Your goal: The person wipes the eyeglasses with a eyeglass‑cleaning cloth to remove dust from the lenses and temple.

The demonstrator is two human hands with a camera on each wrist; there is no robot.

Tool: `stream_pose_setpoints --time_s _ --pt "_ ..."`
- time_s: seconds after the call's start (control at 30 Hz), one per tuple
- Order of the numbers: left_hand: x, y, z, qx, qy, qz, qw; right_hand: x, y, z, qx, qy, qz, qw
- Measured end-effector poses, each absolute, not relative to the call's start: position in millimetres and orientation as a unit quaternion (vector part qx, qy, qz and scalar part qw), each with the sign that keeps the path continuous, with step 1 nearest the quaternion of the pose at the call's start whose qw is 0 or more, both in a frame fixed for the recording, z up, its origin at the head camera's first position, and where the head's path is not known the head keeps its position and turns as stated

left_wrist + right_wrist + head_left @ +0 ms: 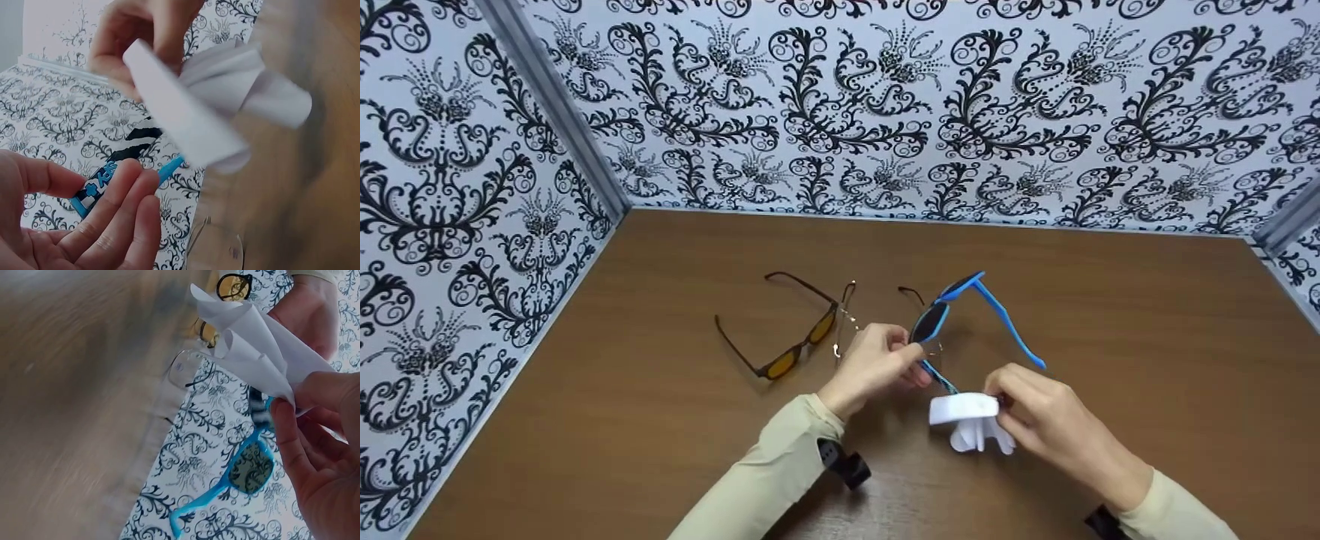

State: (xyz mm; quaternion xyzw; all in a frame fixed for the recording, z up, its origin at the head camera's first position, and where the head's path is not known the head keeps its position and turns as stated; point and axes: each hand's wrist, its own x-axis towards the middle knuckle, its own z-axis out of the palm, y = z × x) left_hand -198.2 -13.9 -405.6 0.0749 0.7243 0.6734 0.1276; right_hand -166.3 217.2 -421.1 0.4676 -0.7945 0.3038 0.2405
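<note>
My left hand (877,364) pinches a pair of blue sunglasses (996,306) near the hinge of one temple, lifted over the table. The dark lenses point up and away, and the other temple sticks out to the right. In the left wrist view, the held temple (135,140) shows a black-and-white pattern with lettering on its inner side. A white cloth (964,407), folded and drooping, is pinched between the thumb and fingers of my right hand (1061,420). The cloth overlaps the tip of that temple in the head view.
Dark-framed glasses with amber lenses (784,364) lie unfolded on the wooden table (607,420), left of my hands. Thin wire-rimmed glasses (191,371) lie behind my left hand, partly hidden in the head view. Patterned walls (870,112) border the table at the back and sides.
</note>
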Motion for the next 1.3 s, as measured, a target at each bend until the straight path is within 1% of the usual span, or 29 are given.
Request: stream_pose_setpoints --time_s 0.2,0.37,0.53,0.7,0.8,0.93,1.0,1.2,1.3 --pt "-200.8 -22.6 -402.0 0.077 0.737 0.662 0.115 -167.7 232.8 -417.9 0.450 -0.801 0.293 0.263" --pt "-202.9 -24.6 -399.4 0.079 0.740 0.659 0.105 -167.7 247.5 -402.5 0.398 -0.816 0.295 0.298" --pt "-207.1 -20.8 -396.7 0.087 0.756 0.640 0.104 -164.9 256.7 -387.7 0.342 -0.828 0.316 0.313" --pt "-215.9 -12.7 -387.8 0.097 0.790 0.598 0.097 -161.8 261.6 -381.6 0.280 -0.835 0.336 0.334" --pt "-223.2 -6.8 -379.6 0.118 0.842 0.522 0.065 -160.4 265.2 -380.6 0.250 -0.837 0.353 0.337" --pt "-235.0 3.5 -369.0 0.153 0.899 0.410 0.009 -158.0 269.2 -381.4 0.227 -0.841 0.366 0.328" --pt "-240.3 9.9 -364.0 0.165 0.909 0.382 -0.001 -156.8 270.6 -382.1 0.221 -0.840 0.371 0.327" --pt "-253.4 27.2 -352.2 0.168 0.933 0.319 0.001 -153.5 274.4 -381.5 0.215 -0.835 0.391 0.322" --pt "-258.2 32.9 -348.2 0.162 0.943 0.291 0.006 -152.0 275.8 -380.7 0.210 -0.837 0.400 0.308"
